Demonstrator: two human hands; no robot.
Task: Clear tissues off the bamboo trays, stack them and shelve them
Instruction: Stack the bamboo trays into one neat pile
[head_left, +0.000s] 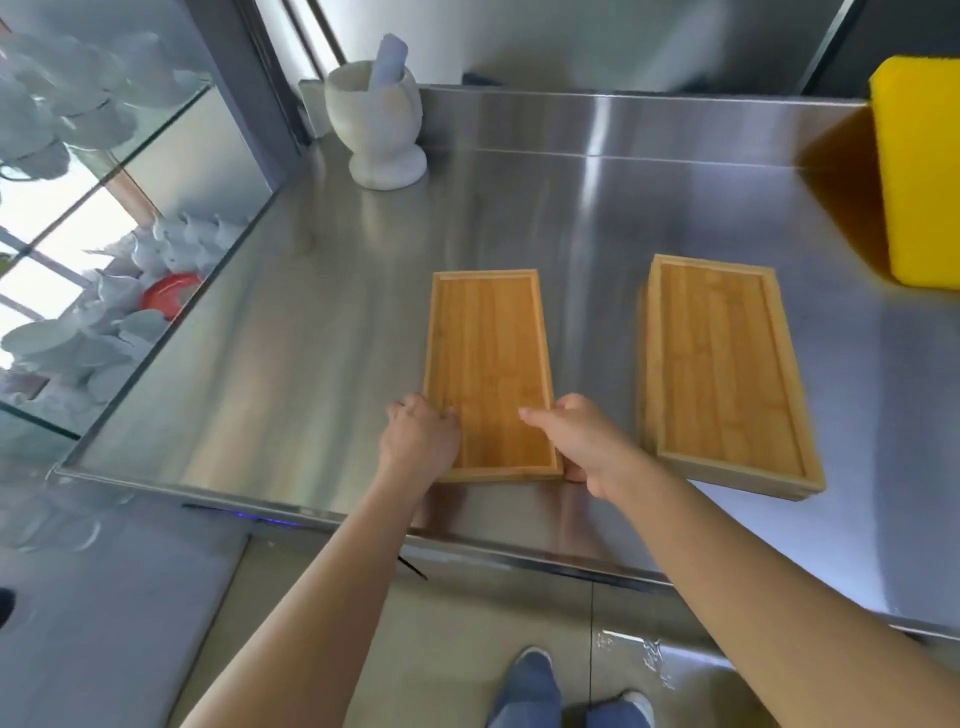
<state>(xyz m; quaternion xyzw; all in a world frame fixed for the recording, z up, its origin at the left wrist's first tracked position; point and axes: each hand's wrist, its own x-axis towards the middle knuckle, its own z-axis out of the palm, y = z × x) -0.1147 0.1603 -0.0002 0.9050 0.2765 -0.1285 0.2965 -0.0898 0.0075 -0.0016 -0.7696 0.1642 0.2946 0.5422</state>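
A single bamboo tray (488, 338) lies flat on the steel counter (311, 364) near its front edge, with no tissue on it. My left hand (418, 439) grips the tray's near left corner. My right hand (582, 441) holds the near right corner, thumb on top and fingers under the edge. To the right sits a stack of bamboo trays (727, 374), the top one bare; how many are in it I cannot tell.
A white stone mortar with pestle (379, 130) stands at the back of the counter. A yellow box (919, 171) sits at the far right. A glass cabinet of white crockery (104, 234) borders the left. The counter's front edge is close to my body.
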